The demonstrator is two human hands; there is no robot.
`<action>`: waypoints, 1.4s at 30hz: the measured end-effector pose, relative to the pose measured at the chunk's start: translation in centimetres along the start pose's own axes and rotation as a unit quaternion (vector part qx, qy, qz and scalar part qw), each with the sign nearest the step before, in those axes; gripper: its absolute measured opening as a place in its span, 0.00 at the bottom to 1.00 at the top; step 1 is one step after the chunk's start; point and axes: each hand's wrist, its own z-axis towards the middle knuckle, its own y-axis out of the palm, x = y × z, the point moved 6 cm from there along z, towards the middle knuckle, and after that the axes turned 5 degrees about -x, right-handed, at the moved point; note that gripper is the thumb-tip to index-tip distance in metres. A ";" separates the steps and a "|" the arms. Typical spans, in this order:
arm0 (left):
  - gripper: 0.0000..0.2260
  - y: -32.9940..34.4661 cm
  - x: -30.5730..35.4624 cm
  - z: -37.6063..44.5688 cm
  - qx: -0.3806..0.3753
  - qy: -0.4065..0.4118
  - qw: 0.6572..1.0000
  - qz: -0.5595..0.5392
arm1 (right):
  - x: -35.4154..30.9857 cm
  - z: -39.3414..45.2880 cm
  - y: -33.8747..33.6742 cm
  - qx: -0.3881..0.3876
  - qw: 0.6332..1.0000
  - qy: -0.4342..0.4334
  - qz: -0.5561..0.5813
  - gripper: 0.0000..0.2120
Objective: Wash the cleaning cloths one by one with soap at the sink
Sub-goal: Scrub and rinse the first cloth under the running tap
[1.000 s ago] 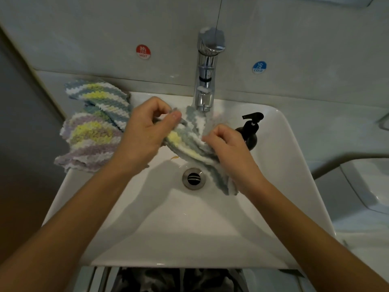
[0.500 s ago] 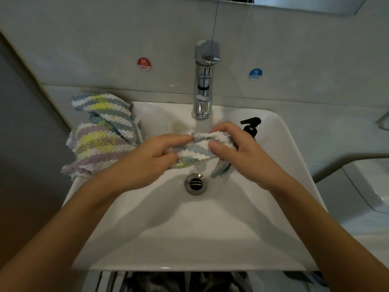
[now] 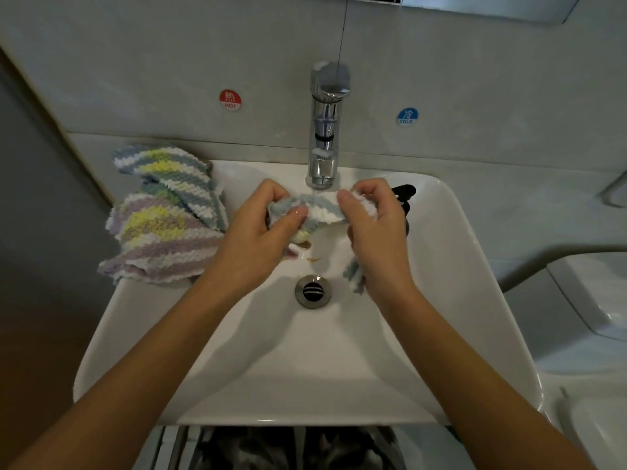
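Note:
A striped blue, white and yellow cloth point(image 3: 322, 206) is stretched between my hands right under the chrome tap point(image 3: 325, 130), over the white sink point(image 3: 305, 374). My left hand point(image 3: 258, 232) grips its left end with curled fingers. My right hand point(image 3: 376, 225) grips the right end, and a corner of the cloth hangs down below that hand. A black soap dispenser point(image 3: 405, 193) stands on the sink's back right, mostly hidden behind my right hand. Two more striped cloths point(image 3: 163, 215) lie piled on the sink's back left corner.
The drain point(image 3: 314, 290) sits in the middle of the basin, with a few brown specks just above it. Red HOT point(image 3: 230, 100) and blue COLD point(image 3: 407, 117) stickers are on the wall. A white toilet point(image 3: 593, 300) stands at the right.
Both hands rose toward the tap and moved apart, pulling the bunched cloth out into a strip under the spout.

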 end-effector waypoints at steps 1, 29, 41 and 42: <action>0.07 0.0 -0.3 0.0 0.026 -0.006 0.999 -0.024 | -0.1 -0.3 0.4 -0.011 0.999 -0.017 -0.028 0.10; 0.20 2.3 -1.4 1.3 0.192 -0.024 0.981 0.001 | 2.2 -2.0 3.8 0.077 0.991 0.082 0.074 0.20; 0.16 3.7 -2.4 1.2 0.167 -0.058 0.982 -0.060 | 2.4 -1.1 2.5 0.079 0.995 0.062 0.029 0.15; 0.14 4.5 -2.0 0.8 0.156 -0.056 0.985 -0.047 | 2.6 -0.3 1.9 0.109 0.991 0.068 0.033 0.16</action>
